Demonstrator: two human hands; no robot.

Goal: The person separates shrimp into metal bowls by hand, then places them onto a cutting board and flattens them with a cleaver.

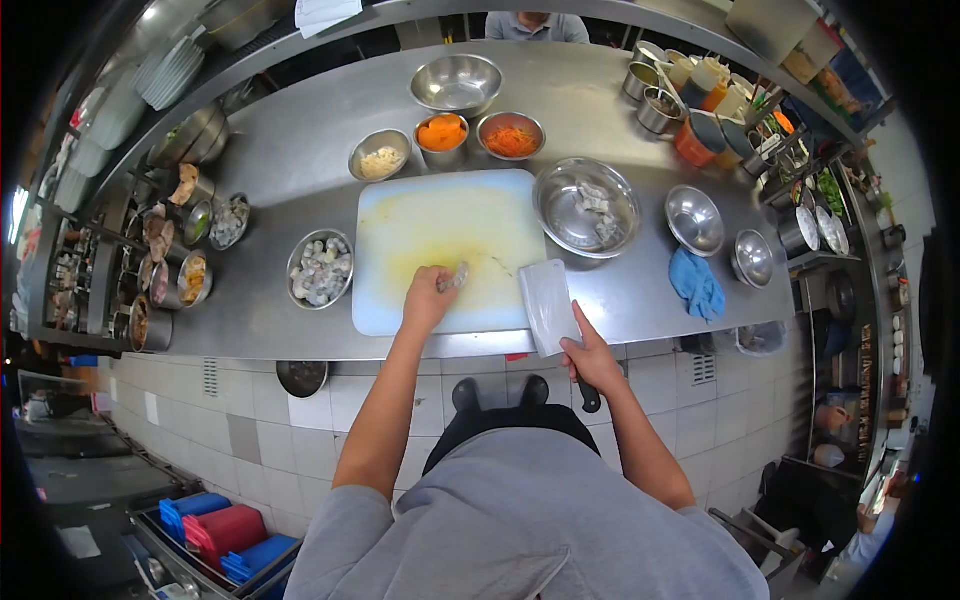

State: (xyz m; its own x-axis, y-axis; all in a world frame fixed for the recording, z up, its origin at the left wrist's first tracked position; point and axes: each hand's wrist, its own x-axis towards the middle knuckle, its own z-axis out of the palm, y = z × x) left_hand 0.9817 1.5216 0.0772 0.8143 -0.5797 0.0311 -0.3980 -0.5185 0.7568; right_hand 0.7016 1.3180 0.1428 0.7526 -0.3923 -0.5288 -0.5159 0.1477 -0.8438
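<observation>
My left hand [430,299] is closed over the lower middle of the white cutting board [400,215], pinching a greyish, translucent raw shrimp [459,276]. In my right hand [592,352] is a cleaver [547,305], its broad blade tilted over the board's lower right edge and its black handle pointing back toward me. Dark specks lie on the yellow-stained board near the blade. Just left of the board, a metal bowl [294,262] holds pale grey-white seafood pieces. To its right, a larger steel bowl [560,235] contains several grey raw shrimp or shells; I cannot tell which.
Behind the board stand bowls of chopped garlic-like bits [381,162], orange slices [442,132] and orange shreds [511,137]. A blue cloth [697,284] lies by metal bowls at right. Food containers line the left; sauce bottles [706,80] the back right. Another person [537,28] is across the counter.
</observation>
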